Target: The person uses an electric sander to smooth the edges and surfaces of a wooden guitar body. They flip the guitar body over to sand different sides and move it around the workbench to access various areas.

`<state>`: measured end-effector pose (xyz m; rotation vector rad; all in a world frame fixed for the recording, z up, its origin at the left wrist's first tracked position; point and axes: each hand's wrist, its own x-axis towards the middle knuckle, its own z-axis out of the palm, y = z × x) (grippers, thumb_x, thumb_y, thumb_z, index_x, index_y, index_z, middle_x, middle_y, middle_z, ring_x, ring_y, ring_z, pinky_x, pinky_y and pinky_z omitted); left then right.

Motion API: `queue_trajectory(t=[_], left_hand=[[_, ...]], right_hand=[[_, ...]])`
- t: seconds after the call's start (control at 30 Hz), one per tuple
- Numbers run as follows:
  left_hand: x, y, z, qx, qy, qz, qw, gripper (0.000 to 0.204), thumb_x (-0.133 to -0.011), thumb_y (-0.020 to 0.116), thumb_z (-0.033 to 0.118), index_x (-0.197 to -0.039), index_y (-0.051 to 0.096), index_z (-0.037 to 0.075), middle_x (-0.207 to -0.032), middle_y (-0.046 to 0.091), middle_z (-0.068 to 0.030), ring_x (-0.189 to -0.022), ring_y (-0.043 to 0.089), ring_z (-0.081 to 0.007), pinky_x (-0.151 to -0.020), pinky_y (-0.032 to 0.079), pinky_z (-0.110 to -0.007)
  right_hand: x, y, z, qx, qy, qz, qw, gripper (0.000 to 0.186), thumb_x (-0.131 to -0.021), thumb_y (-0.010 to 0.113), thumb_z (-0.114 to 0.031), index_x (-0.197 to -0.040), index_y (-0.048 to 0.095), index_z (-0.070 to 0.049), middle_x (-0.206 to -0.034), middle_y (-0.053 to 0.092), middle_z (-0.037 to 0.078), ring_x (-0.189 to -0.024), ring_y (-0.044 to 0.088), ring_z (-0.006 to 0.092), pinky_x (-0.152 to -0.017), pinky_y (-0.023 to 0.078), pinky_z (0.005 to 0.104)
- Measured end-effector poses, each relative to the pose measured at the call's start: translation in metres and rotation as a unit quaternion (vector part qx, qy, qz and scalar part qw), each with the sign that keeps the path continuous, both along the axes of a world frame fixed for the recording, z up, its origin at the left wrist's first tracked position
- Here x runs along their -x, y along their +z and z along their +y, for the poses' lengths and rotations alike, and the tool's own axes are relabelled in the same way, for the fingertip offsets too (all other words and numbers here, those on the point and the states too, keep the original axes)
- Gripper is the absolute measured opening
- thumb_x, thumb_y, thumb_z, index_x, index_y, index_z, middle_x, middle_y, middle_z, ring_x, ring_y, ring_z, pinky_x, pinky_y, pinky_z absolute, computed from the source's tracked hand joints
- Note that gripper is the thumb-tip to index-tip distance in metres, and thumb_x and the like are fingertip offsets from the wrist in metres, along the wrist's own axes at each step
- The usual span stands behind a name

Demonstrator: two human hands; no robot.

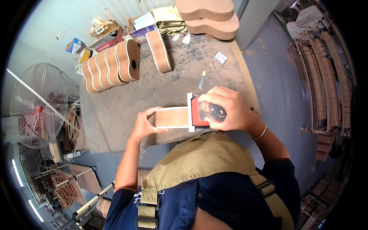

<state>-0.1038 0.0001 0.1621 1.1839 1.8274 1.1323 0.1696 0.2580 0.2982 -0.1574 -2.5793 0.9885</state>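
Note:
A small wooden guitar body stands on edge near the front of the table, its curved side with white binding facing up. My left hand grips its left end, thumb and fingers on opposite faces. My right hand is wrapped over a red and black palm sander, which rests on the right part of the body's side. A pale flat strip at the sander's left edge crosses the wood. The sander hides the body's right end. Beyond it lies a small blade with a yellow end.
A row of guitar bodies and a single body stand at the back left of the table. Larger bodies are stacked at the back right, near folded yellow cloths. A fan stands left; wooden parts hang on a rack at right.

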Motion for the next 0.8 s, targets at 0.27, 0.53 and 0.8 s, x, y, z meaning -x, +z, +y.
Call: queue_trajectory(t=[0.27, 0.53, 0.8], left_hand=[[-0.018, 0.023, 0.029, 0.019, -0.045, 0.036, 0.998, 0.081, -0.06, 0.106, 0.019, -0.132, 0.075, 0.001, -0.122, 0.08, -0.0105, -0.117, 0.075, -0.0214, -0.11, 0.056, -0.039], [0.026, -0.016, -0.021, 0.012, 0.026, -0.14, 0.99, 0.086, -0.057, 0.108, 0.006, -0.135, 0.072, -0.002, -0.127, 0.076, -0.0052, -0.124, 0.07, -0.0166, -0.119, 0.051, -0.038], [0.016, 0.006, 0.006, 0.029, -0.023, -0.051, 0.998, 0.079, -0.059, 0.106, 0.009, -0.132, 0.075, -0.002, -0.124, 0.078, -0.0057, -0.121, 0.071, -0.0158, -0.119, 0.051, -0.038]], right_hand=[[0.03, 0.021, -0.026, -0.053, 0.032, 0.061, 0.996, 0.052, -0.073, 0.085, -0.015, -0.124, 0.075, -0.013, -0.102, 0.072, 0.004, -0.085, 0.07, 0.0285, -0.077, 0.061, 0.0399], [-0.025, -0.054, -0.018, 0.099, -0.065, 0.065, 0.991, 0.055, -0.071, 0.087, -0.005, -0.124, 0.074, -0.008, -0.113, 0.074, 0.011, -0.096, 0.074, 0.0283, -0.086, 0.061, 0.0386], [0.011, 0.002, -0.019, 0.056, 0.014, 0.042, 0.997, 0.055, -0.07, 0.087, -0.007, -0.124, 0.074, -0.01, -0.1, 0.072, 0.006, -0.091, 0.073, 0.0249, -0.081, 0.06, 0.0368]])
